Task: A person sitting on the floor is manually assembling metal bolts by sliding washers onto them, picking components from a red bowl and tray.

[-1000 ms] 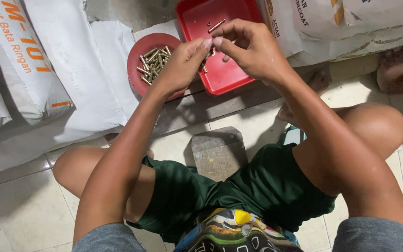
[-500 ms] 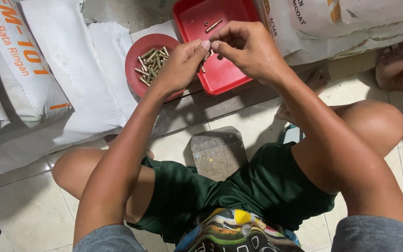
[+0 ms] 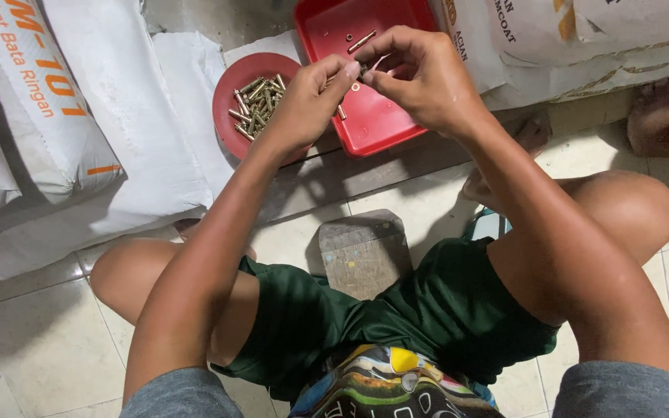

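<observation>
Reds, whites and a dark green, seen from above

A red square tray (image 3: 365, 116) and a red round dish (image 3: 230, 93) sit at upper centre, the dish holding brass-coloured pins (image 3: 257, 104). White sacks (image 3: 79, 116) at upper left bear orange lettering and a blue patch. Dark green shorts (image 3: 396, 325) fill the lower middle, above a many-coloured printed cloth (image 3: 381, 383) in yellow, blue and black. The floor tiles (image 3: 32, 356) are pale cream.

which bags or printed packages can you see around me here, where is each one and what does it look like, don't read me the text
Big sack: far left, plump, white with orange lettering and a dark blue patch at its edge.
Plain white sack: lying flat left of the round red dish, no print visible.
Cream sack: top right, beside the red square tray, dark lettering with an orange mark.
No screens or signs.
</observation>
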